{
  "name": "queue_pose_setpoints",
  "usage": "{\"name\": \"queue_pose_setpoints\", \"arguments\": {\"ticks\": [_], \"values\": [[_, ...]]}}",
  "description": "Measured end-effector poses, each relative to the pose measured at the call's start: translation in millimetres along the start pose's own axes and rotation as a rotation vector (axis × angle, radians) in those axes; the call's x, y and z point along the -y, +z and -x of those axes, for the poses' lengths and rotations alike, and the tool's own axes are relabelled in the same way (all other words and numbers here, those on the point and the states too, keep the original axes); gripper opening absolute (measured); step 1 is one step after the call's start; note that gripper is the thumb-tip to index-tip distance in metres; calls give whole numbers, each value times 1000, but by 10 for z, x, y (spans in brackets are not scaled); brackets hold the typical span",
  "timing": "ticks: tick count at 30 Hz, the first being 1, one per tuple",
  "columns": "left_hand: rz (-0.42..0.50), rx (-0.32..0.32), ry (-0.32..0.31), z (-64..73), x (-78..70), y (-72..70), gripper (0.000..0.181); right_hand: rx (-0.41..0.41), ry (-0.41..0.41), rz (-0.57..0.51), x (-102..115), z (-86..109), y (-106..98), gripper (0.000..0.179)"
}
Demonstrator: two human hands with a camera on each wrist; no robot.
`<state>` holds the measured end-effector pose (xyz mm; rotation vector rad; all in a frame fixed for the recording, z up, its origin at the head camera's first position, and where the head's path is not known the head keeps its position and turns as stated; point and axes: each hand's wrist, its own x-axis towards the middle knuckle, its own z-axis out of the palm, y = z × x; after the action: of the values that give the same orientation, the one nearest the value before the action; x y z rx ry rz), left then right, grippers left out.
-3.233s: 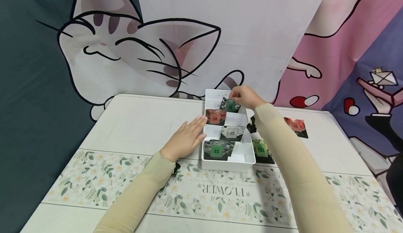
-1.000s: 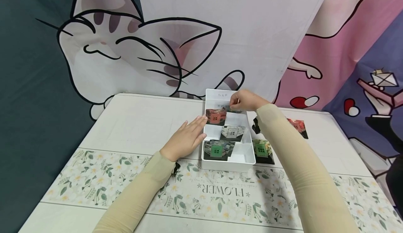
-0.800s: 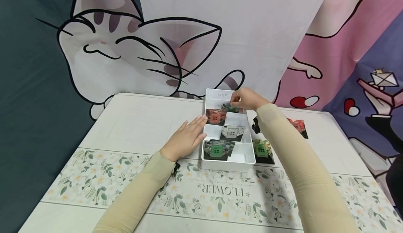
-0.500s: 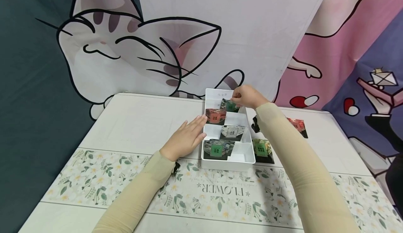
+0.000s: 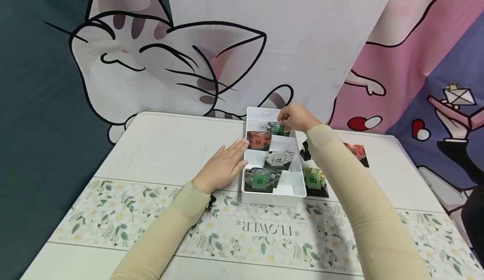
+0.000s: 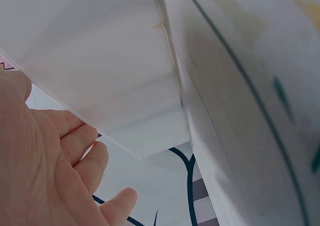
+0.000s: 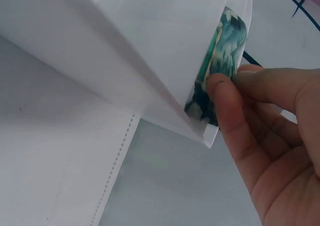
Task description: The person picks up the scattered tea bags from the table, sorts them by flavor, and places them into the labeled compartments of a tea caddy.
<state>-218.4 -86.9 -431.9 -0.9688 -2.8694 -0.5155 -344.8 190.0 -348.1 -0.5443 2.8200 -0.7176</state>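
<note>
- Dark green packet (image 5: 278,129): inside the white box (image 5: 274,199), near its far end, on the right side; whether its lower edge touches the box floor, I cannot tell.
- Right hand (image 5: 298,117): thumb and finger pinch that packet at its upper edge.
- Left hand (image 5: 221,165): fingers straight, tips at the box's left rim, gripping nothing.
- Also in the box are 3 packets: red packet (image 5: 259,141), white packet (image 5: 279,159), front green packet (image 5: 261,181).
- Step in hand, by my judgement: seating the pinched packet in its compartment.
- The next move probably calls for lowering it fully, then parting the fingertips without dragging it upward.
</note>
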Motion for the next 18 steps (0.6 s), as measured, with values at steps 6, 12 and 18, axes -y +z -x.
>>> {"name": "queue_pose_setpoints", "arguments": {"ticks": [6,12,18], "values": [[1,1,2,2,-3,-4,63,-4,1,-16,1,1,4,16],[2,0,2,2,4,-2,63,-38,-8,-2,-2,6,-20,15],[2,1,1,0,6,-2,63,-53,-25,-5,-47,44,-63,19]]}}
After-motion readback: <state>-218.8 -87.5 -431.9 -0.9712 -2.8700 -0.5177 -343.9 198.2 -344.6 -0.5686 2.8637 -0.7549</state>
